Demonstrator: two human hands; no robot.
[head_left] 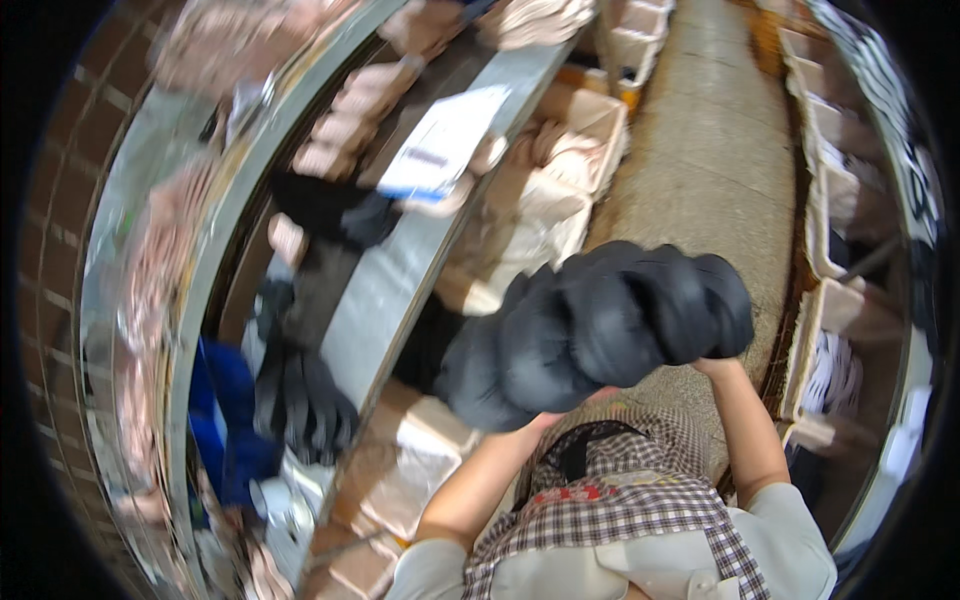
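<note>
A long stack of nested black moulded bra cups (600,320) is held up in front of me, tilted with its right end higher. My left hand (548,420) supports it from below near the left end; most of its fingers are hidden under the cups. At the right end my right hand (718,366) grips the stack from beneath, its fingers also covered by the black cups. Both forearms come up from the lower edge, over a checked apron.
On my left runs a metal-edged workbench (400,270) with beige cup stacks (345,115), black cups (300,400), a white paper sheet (445,140) and a blue piece (232,420). Bins (575,215) stand below it. More bins (830,300) line the right side of the aisle floor (715,130).
</note>
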